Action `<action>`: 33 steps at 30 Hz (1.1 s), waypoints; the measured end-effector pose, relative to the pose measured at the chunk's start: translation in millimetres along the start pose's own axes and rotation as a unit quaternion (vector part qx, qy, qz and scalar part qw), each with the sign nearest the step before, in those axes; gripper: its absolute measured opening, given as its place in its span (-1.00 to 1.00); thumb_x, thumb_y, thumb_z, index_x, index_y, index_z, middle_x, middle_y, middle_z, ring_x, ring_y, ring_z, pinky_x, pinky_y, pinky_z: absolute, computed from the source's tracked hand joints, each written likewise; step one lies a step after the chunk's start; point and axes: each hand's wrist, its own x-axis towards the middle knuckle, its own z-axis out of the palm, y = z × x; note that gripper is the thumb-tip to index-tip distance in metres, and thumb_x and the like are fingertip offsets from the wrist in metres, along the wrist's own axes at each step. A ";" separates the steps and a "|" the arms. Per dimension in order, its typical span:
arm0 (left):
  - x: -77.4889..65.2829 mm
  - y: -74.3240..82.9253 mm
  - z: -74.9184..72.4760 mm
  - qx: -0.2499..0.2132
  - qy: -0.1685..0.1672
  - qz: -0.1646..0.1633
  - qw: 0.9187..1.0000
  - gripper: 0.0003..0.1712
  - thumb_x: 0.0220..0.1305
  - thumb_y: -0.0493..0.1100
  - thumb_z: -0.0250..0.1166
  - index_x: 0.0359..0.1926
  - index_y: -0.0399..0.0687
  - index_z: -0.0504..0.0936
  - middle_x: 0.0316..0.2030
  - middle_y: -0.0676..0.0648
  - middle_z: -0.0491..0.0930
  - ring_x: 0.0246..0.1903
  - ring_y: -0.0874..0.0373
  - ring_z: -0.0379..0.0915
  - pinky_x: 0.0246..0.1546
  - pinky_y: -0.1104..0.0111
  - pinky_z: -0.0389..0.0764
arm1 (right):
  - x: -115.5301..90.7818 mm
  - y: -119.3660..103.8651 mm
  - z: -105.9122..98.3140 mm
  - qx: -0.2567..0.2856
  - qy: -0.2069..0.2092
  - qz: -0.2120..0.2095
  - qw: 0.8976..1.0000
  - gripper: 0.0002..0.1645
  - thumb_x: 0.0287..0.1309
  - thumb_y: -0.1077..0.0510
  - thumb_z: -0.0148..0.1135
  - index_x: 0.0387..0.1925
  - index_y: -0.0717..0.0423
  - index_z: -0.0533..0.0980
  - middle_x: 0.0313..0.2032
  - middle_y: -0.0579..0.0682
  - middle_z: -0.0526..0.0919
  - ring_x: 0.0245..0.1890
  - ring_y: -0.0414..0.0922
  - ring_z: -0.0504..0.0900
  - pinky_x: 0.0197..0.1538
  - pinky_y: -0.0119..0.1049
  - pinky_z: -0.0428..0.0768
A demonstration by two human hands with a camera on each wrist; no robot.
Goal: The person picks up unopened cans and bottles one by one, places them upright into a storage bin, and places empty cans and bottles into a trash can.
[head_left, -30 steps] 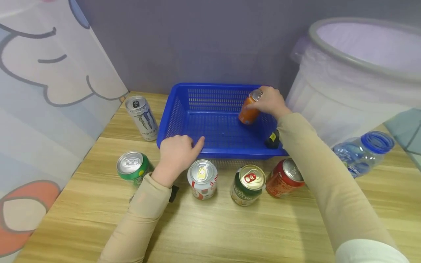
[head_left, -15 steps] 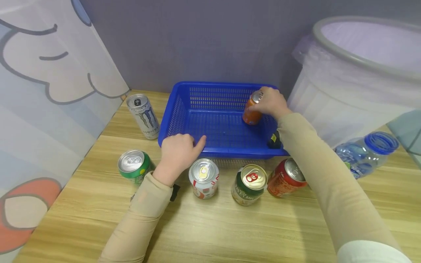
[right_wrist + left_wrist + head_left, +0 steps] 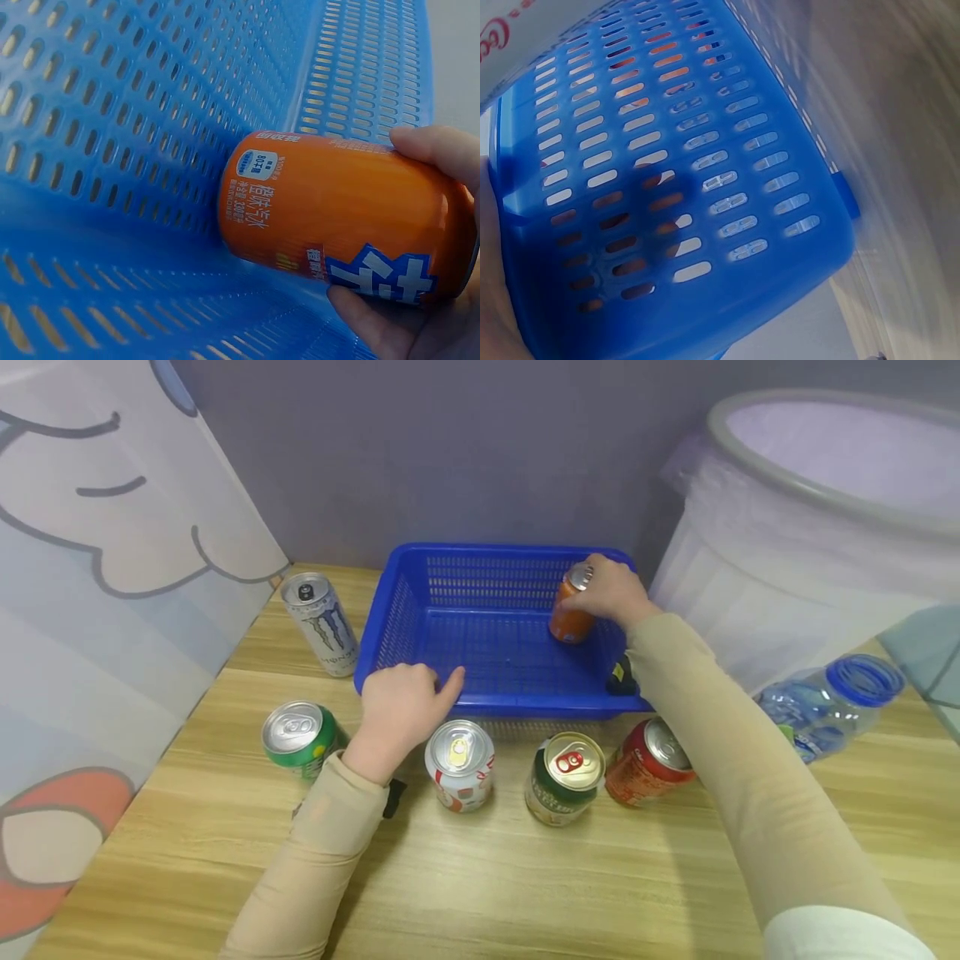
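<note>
An orange soda can (image 3: 572, 622) stands in the right back part of a blue plastic basket (image 3: 498, 703). My right hand (image 3: 611, 590) grips it near the top; in the right wrist view, thumb and fingers wrap the can (image 3: 315, 202) while its base meets the basket floor. My left hand (image 3: 402, 703) holds the front left rim, its fingers hooked over the edge and its thumb pointing right. The left wrist view shows the slotted wall of the basket (image 3: 780, 247) close up, with the hand (image 3: 491, 277) at the left edge.
Along the basket's front stand a green can (image 3: 296, 735), a white Coca-Cola can (image 3: 459, 768), a dark green can with gold top (image 3: 564, 777) and a red can (image 3: 648, 768). A Monster can (image 3: 322, 625) stands left. Right are a blue-capped bottle (image 3: 828, 706) and a lined bin (image 3: 757, 568).
The orange can has gone from tilted to upright on the basket floor, still in my right hand. My left hand stays on the rim.
</note>
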 end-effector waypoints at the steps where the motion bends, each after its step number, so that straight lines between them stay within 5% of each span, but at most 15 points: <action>1: -0.2 -0.6 0.1 0.000 0.001 0.000 1.000 -0.29 0.34 0.23 -0.06 -0.90 0.03 0.20 -0.88 0.03 0.22 -0.81 0.08 0.26 -0.82 0.32 0.15 | 0.3 -0.5 0.8 0.002 -0.002 0.001 1.000 -0.08 -0.12 -0.11 0.36 0.21 0.28 0.26 0.08 0.32 0.48 0.09 0.27 0.45 0.16 0.11 0.39; 33: 0.0 -2.7 0.4 -0.009 0.006 0.008 1.000 -0.29 0.33 0.23 -0.04 -0.90 0.03 0.20 -0.88 0.02 0.23 -0.81 0.08 0.26 -0.82 0.33 0.14 | -0.6 -3.5 -0.1 0.034 -0.013 0.022 0.999 -0.05 -0.05 -0.09 0.39 0.26 0.27 0.19 0.14 0.30 0.43 0.13 0.22 0.43 0.19 0.08 0.39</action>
